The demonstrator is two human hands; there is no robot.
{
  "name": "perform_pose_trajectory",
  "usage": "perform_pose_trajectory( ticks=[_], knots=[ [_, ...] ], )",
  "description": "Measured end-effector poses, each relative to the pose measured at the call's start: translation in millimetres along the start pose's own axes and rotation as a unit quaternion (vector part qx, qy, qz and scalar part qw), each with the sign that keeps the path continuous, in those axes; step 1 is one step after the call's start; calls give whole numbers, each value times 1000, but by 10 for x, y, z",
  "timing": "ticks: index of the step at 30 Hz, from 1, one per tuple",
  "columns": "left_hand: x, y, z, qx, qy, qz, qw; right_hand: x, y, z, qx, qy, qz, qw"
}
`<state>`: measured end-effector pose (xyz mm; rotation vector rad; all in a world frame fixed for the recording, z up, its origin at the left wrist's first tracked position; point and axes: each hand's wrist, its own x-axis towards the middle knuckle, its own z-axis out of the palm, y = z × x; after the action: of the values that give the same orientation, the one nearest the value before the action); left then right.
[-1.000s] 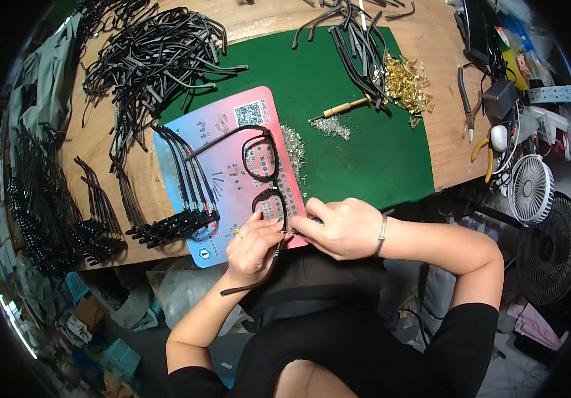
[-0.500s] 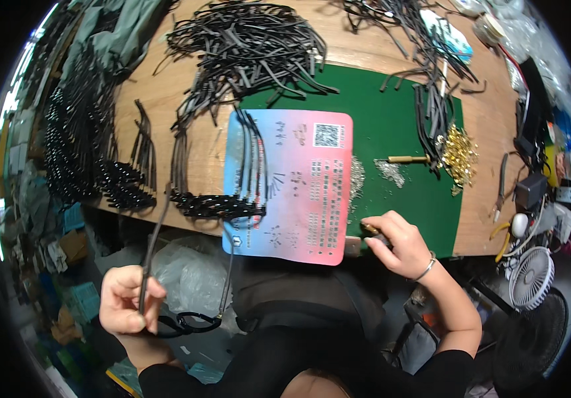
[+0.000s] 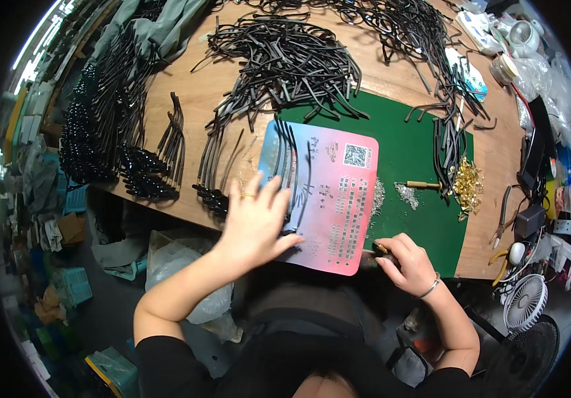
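Your left arm reaches forward, elbow bent, with the left hand (image 3: 255, 222) palm down over the glasses (image 3: 211, 200) along the card's (image 3: 348, 222) left side. Its fingers spread wide; I can't tell whether they touch. Your right hand (image 3: 408, 264) curls round a small tool (image 3: 381, 248).
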<state>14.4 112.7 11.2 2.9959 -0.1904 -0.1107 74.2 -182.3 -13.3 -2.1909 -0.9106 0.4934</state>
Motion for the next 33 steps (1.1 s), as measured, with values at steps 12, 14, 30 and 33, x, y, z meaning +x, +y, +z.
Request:
perform_pose_trajectory(
  ticks=[12,14,30,33],
  knots=[
    [-44,-1549,-712,-8,67,-54,996,85,-4,3,-33,16,20,999],
    [-84,-2463,-708,31,55,-130,989,120,-53,44,-18,12,17,1000],
    [1024,-1245,409,79,230,-119,963,90,-20,82,-11,39,28,999],
    [1227,-1149,569,86,229,-109,964,-65,122,69,-15,78,-14,997]
  ],
)
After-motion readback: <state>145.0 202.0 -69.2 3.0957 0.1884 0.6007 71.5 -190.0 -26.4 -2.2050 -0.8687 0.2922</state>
